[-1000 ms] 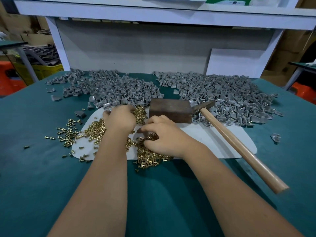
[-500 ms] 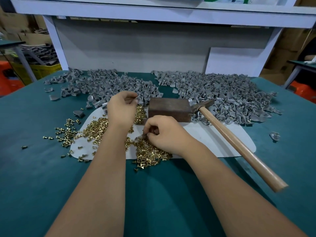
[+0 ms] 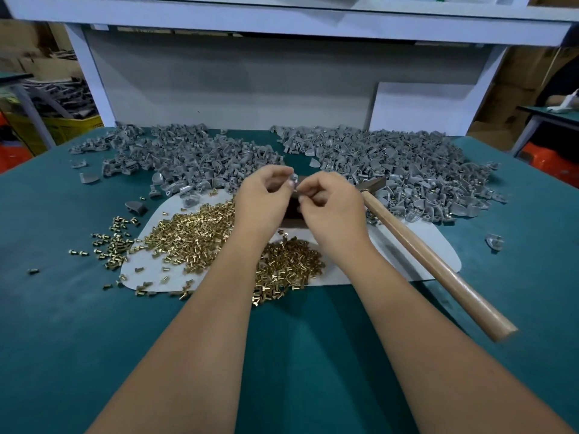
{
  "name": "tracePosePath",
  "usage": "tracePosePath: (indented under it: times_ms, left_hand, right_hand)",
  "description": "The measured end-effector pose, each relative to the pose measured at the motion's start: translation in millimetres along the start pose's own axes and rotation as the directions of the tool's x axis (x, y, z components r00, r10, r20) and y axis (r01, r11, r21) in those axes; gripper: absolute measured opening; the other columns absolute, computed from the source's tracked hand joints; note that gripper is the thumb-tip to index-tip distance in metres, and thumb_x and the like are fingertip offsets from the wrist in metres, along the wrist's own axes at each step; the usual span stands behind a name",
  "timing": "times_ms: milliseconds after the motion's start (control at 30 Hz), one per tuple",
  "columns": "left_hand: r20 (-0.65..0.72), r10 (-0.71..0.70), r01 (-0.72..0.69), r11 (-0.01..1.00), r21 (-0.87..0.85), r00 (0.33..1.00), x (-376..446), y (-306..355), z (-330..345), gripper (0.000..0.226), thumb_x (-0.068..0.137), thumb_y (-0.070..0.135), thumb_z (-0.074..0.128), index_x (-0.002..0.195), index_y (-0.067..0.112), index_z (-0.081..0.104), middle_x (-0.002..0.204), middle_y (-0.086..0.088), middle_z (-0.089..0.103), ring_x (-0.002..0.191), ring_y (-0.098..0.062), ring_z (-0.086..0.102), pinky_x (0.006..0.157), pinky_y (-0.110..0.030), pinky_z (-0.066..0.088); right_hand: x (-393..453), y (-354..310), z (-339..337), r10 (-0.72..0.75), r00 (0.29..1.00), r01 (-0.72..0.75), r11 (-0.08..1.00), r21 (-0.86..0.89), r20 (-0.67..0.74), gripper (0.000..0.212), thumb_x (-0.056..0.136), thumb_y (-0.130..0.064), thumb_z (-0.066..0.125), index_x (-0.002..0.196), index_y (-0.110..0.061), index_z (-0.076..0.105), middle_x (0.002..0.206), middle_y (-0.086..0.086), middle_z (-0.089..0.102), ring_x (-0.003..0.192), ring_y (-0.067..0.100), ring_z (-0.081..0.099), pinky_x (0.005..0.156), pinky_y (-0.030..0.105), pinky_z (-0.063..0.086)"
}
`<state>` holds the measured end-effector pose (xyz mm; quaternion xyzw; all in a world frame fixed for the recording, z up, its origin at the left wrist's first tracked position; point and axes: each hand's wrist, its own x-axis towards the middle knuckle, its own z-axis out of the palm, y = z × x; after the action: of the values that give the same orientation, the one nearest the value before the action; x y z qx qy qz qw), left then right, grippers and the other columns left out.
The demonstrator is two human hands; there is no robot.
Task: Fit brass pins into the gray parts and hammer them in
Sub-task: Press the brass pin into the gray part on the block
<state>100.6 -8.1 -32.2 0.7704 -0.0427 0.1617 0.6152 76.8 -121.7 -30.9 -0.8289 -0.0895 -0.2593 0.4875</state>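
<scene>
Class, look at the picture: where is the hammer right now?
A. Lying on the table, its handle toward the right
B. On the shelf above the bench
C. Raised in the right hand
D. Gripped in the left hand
A: the hammer lies on the table untouched, while the left hand and right hand meet at a small gray part.
</scene>
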Motion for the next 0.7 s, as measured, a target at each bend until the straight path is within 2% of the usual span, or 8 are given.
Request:
tracePosePath:
  times_ms: [133,267,333,400,467,533,633,700]
  left_hand:
    - [-0.014,0.041,-0.037,0.977,0.212,0.999,4.3,-8.0,5.6,0.021,0.095,0.025,0.062,0.114,0.023,0.072,0.11,0.001,0.069,0.114,-0.019,0.056,0.102,-0.042,0.047]
    - [0.0,0.093,-0.087,0.931,0.355,0.996,6.5,-11.5,6.8,0.025,0.1,0.026,0.053,0.112,0.02,0.074,0.116,-0.003,0.067,0.118,-0.03,0.051,0.103,-0.047,0.042]
    - [-0.029,0.055,-0.043,0.949,0.313,0.998,5.7,-9.1,5.4,0.028,0.102,0.026,0.047,0.117,0.022,0.071,0.119,-0.001,0.065,0.118,-0.027,0.05,0.103,-0.046,0.042]
    - [-0.079,0.005,0.013,0.975,0.22,0.997,4.9,-6.5,2.8,0.028,0.101,0.022,0.048,0.118,0.028,0.069,0.12,0.004,0.063,0.115,-0.019,0.052,0.098,-0.036,0.047]
    - [-0.092,-0.002,0.016,0.988,0.151,0.996,3.4,-3.8,-0.3,0.028,0.097,0.016,0.052,0.111,0.031,0.071,0.115,0.008,0.063,0.102,-0.005,0.054,0.078,-0.01,0.047]
    - [-0.065,0.04,-0.031,0.992,0.126,0.997,1.1,0.3,-2.4,0.025,0.093,0.013,0.058,0.104,0.029,0.073,0.106,0.011,0.065,0.092,0.004,0.055,0.065,-0.001,0.043]
    - [0.017,0.129,-0.13,0.979,0.156,0.992,-1.4,3.2,-1.3,0.022,0.087,0.015,0.067,0.102,0.027,0.076,0.11,0.004,0.068,0.104,-0.005,0.06,0.094,-0.024,0.05]
    - [0.071,0.174,-0.183,0.972,0.147,0.982,-2.2,5.0,1.0,0.024,0.084,0.011,0.07,0.103,0.024,0.076,0.112,-0.002,0.068,0.114,-0.016,0.06,0.1,-0.037,0.05]
  right_hand:
    - [6.9,7.2,-8.5,0.073,0.985,-0.08,0.996,-0.038,-0.159,0.025,0.079,-0.011,0.073,0.083,-0.03,0.058,0.096,-0.01,0.06,0.073,-0.015,0.054,0.067,0.001,0.041]
    - [9.6,12.4,-12.3,0.087,0.98,-0.092,0.996,-0.02,-0.181,0.017,0.08,-0.008,0.073,0.078,-0.023,0.064,0.093,-0.009,0.055,0.07,-0.009,0.058,0.068,0.004,0.044]
    - [10.7,13.8,-12.9,0.095,0.98,-0.1,0.995,-0.022,-0.175,0.016,0.082,-0.008,0.072,0.078,-0.022,0.066,0.095,-0.008,0.056,0.074,-0.004,0.06,0.073,0.008,0.047]
    - [11.7,15.0,-13.0,0.107,0.98,-0.111,0.994,-0.009,-0.168,0.014,0.083,-0.008,0.07,0.08,-0.021,0.068,0.098,-0.006,0.058,0.078,-0.001,0.061,0.078,0.014,0.049]
    - [12.3,16.1,-13.3,0.112,0.981,-0.112,0.994,0.011,-0.159,0.015,0.085,-0.008,0.069,0.079,-0.022,0.067,0.1,-0.004,0.059,0.081,0.002,0.063,0.081,0.016,0.05]
    - [12.1,16.1,-13.4,0.111,0.982,-0.109,0.994,0.025,-0.151,0.017,0.085,-0.007,0.069,0.078,-0.023,0.066,0.101,-0.004,0.059,0.081,0.001,0.063,0.08,0.015,0.05]
    - [11.6,14.8,-13.3,0.115,0.983,-0.108,0.993,0.057,-0.146,0.021,0.084,-0.005,0.069,0.078,-0.025,0.064,0.101,-0.003,0.06,0.081,-0.001,0.063,0.08,0.017,0.051]
    - [11.0,13.7,-13.4,0.131,0.982,-0.12,0.989,0.084,-0.134,0.026,0.083,-0.004,0.068,0.079,-0.028,0.059,0.101,-0.001,0.064,0.084,0.001,0.065,0.081,0.021,0.053]
